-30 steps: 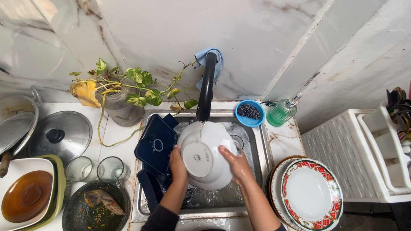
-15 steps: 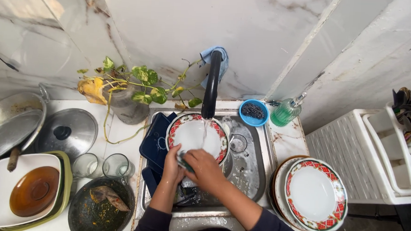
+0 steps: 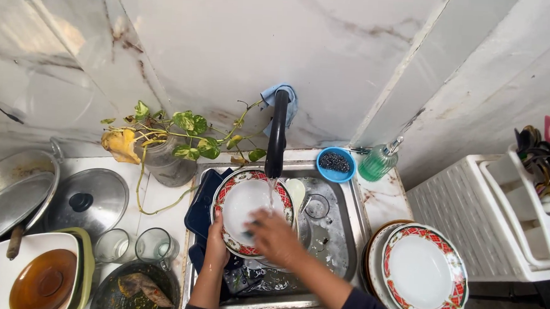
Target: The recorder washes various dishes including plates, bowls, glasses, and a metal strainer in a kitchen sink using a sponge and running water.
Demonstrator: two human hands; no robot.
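A white plate with a red patterned rim (image 3: 242,200) is tilted face up over the steel sink (image 3: 340,236), under the black faucet (image 3: 276,134), with water running onto it. My left hand (image 3: 217,245) grips the plate's lower left edge. My right hand (image 3: 275,237) presses on the plate's lower right face; whether it holds a sponge is hidden. More dishes, a glass (image 3: 317,206) and a dark blue item (image 3: 200,210) lie in the sink under the plate.
A stack of matching plates (image 3: 420,273) sits right of the sink beside a white rack (image 3: 510,217). A blue bowl with a scourer (image 3: 335,163) and green soap bottle (image 3: 376,162) stand behind. Left: potted plant (image 3: 162,148), pan lid (image 3: 87,199), two glasses (image 3: 133,245), dirty bowls (image 3: 36,280).
The plate was held bottom up a second ago; it has been flipped face up and now sits under the water, with my right hand rubbing its face.
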